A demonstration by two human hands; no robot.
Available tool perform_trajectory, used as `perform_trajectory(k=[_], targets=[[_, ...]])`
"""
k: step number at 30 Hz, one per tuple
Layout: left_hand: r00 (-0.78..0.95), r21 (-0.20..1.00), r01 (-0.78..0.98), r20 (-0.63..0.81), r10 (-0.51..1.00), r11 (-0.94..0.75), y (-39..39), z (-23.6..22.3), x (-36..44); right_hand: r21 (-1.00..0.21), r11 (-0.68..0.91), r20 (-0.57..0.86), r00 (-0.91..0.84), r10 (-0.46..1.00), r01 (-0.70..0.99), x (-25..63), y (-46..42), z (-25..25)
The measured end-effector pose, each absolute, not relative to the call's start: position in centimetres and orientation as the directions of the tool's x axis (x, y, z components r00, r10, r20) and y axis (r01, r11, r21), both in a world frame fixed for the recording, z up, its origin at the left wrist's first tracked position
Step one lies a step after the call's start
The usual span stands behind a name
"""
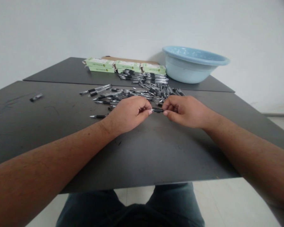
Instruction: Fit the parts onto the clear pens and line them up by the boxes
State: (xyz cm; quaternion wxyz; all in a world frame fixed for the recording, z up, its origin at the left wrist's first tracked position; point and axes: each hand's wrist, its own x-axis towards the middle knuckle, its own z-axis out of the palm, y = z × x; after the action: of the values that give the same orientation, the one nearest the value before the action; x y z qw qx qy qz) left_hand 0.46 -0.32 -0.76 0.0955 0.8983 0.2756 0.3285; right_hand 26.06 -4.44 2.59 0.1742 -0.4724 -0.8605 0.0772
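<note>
Here, the left hand (132, 112) and right hand (186, 110) pinch the two ends of one pen (158, 110) between fingertips, over the table (142, 157). Just beyond lies a loose pile (153, 90) of pens, partly hidden by the left hand; a short piece (36, 97) sits well apart at left. Farther off stand green boxes (126, 65), right of them a blue basin (191, 69). The dark tabletop is scuffed at left; behind rises a white wall (97, 25).

The trousers (177, 205) are dark blue and look like denim. The forearms (73, 154) are bare, as are left hand (131, 113) and right hand (186, 111).
</note>
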Motion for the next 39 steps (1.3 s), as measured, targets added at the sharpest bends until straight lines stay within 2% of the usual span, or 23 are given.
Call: perform_trajectory(k=[6,11,15,20,25,39], targets=[[0.636,0.351,0.426,0.540,0.552,-0.834,-0.28,-0.67,0.43,-0.209,0.604,0.234,-0.560,0.795,0.769,26.10,-4.34,2.61],[0.637,0.345,0.428,0.539,0.550,-0.835,-0.25,-0.76,0.46,-0.267,0.552,0.236,-0.502,0.832,0.790,26.02,-4.43,2.63],[0.641,0.343,0.426,0.538,0.547,-0.837,-0.22,-0.83,0.49,-0.212,0.586,0.228,-0.544,0.808,0.782,26.04,-4.44,2.61],[0.638,0.338,0.429,0.543,0.546,-0.838,-0.20,-0.73,0.45,-0.277,0.556,0.239,-0.504,0.830,0.783,26.11,-4.38,2.45],[0.643,0.333,0.431,0.539,0.544,-0.839,-0.18,-0.70,0.42,-0.222,0.593,0.230,-0.550,0.803,0.774,26.09,-4.31,2.61],[0.635,0.341,0.420,0.552,0.541,-0.841,-0.44,-0.73,0.44,-0.252,0.589,0.249,-0.537,0.806,0.768,26.10,-4.24,2.22]])
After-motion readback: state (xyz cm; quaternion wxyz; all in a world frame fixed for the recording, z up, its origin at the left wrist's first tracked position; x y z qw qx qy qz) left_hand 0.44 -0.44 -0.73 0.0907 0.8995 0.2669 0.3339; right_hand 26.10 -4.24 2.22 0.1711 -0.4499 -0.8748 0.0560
